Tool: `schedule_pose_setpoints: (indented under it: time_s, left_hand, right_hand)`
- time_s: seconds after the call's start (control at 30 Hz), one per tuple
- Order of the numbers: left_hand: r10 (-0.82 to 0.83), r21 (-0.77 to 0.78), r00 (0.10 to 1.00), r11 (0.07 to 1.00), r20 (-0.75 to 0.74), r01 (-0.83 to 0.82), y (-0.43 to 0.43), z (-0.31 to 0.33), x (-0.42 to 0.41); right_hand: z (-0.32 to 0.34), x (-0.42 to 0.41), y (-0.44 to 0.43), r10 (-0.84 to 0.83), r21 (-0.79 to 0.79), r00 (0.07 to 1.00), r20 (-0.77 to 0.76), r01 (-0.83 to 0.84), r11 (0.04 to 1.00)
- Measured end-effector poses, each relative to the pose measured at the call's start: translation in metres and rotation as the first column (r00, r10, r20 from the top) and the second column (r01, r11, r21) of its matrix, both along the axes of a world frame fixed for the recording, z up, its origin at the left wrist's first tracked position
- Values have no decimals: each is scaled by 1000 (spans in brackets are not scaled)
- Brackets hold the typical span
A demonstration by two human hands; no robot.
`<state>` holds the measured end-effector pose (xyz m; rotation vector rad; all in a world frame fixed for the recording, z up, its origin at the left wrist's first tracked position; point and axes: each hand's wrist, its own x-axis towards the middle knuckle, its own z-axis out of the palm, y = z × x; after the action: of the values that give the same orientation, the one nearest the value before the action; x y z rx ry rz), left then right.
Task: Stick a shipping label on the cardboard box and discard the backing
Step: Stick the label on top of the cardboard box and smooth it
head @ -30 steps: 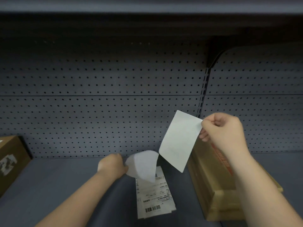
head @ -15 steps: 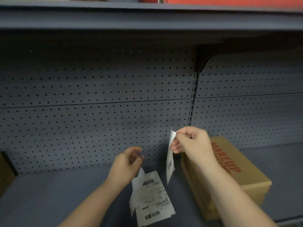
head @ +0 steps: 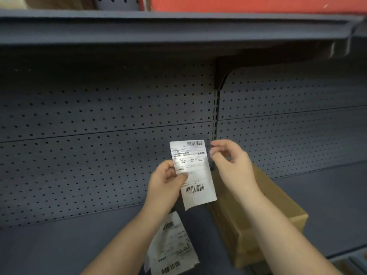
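Holding a shipping label [head: 192, 171] upright w/ printed side toward the camera, the left hand [head: 165, 184] pinches its left edge approx. midway down, thumb on the front, other fingers curled behind. Left forearm comes up from the bottom of the view, wrist bent slightly back. Right hand [head: 230, 165] sits just beside the label's top right corner, fingers loosely spread and curved, thumb and index fingertips near the edge; blurred, so can't tell if they touch or grip the paper. Right forearm runs in from the lower right, crossing over a cardboard box [head: 264, 211] that rests on the grey shelf [head: 59, 245], to the right of the label and below the right hand. More printed sheets [head: 172, 249] w/ barcodes lie flat on the shelf under the left forearm, just left of the box. Perforated back panel [head: 99, 116] fills the background; an upper shelf [head: 178, 26] carries a red item [head: 248, 3].
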<state>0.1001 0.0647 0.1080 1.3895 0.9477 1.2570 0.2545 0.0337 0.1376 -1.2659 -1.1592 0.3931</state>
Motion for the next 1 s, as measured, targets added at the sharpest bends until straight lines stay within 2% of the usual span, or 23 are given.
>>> schedule_pose_setpoints:
  time_s: [0.1, 0.2, 0.33, 0.7, 0.9, 1.0]
  left_hand:
    - [-37, -76, 997, 996, 61, 41, -8, 5, 23]
    - [-42, -148, 990, 987, 134, 62, -15, 10, 54]
    - [-25, -159, 988, 986, 151, 49, -18, 16, 97]
    - [61, -288, 997, 955, -40, -70, -18, -8, 146]
    - [213, -214, 954, 942, -211, -258, -11, -13, 148]
    - [248, -141, 925, 944, -286, -297, -7, -13, 147]
  right_hand:
    - [-6, 37, -4, -42, -140, 999, 2, 42, 989]
    - [-11, 72, -9, 69, -349, 996, -59, -85, 933]
    - [-11, 116, -17, 228, -342, 955, -189, -282, 897]
    - [-21, 185, -15, 336, -492, 940, -65, -323, 808]
    - [-29, 190, -6, 351, -523, 936, 19, -290, 802]
    - [-33, 190, -2, 333, -523, 940, 78, -246, 816]
